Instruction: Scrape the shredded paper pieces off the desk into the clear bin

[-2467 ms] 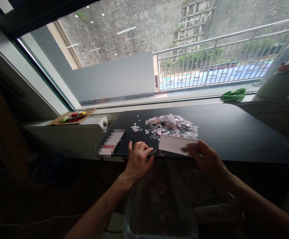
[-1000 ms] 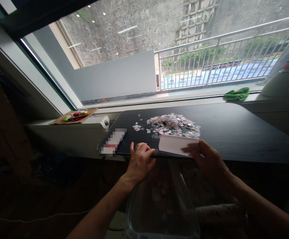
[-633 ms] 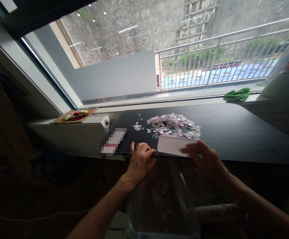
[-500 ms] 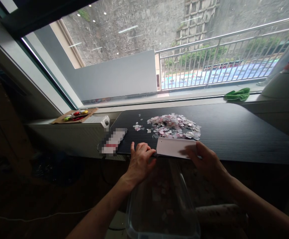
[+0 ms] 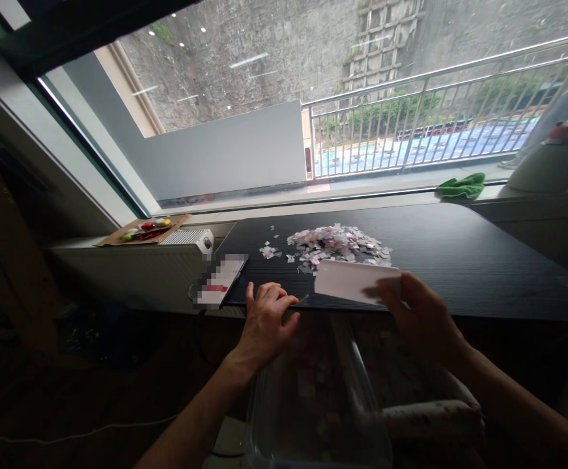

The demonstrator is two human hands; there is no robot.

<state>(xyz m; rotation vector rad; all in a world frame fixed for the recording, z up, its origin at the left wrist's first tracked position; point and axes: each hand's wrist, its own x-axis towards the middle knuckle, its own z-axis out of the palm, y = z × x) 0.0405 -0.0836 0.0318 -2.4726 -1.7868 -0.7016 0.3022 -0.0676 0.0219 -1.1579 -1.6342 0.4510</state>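
Note:
A pale rectangular card (image 5: 347, 281) is pinched at its right end in my right hand (image 5: 418, 306). It is raised and tilted in front of the pile of small paper pieces (image 5: 335, 241) on the dark table (image 5: 440, 254). My left hand (image 5: 269, 316) rests at the table's front edge, fingers bent and apart, thumb off to the side. By its index fingertip lies a small thin scrap (image 5: 304, 299), too small to make out clearly. Below the edge, between my arms, stands a clear plastic bin (image 5: 367, 365) with some paper pieces inside.
A partly blurred-out phone-like object (image 5: 232, 270) lies at the table's left end. Behind it a radiator (image 5: 186, 240) carries cardboard with colourful items (image 5: 150, 228). On the windowsill are a green cloth (image 5: 461, 186) and a spray bottle (image 5: 548, 163). A whitish roll (image 5: 430, 417) lies beside the bin.
The card has moved up and to the right, away from my left hand, in my right hand. My left hand has shifted slightly left; the thin scrap now shows by its fingertip.

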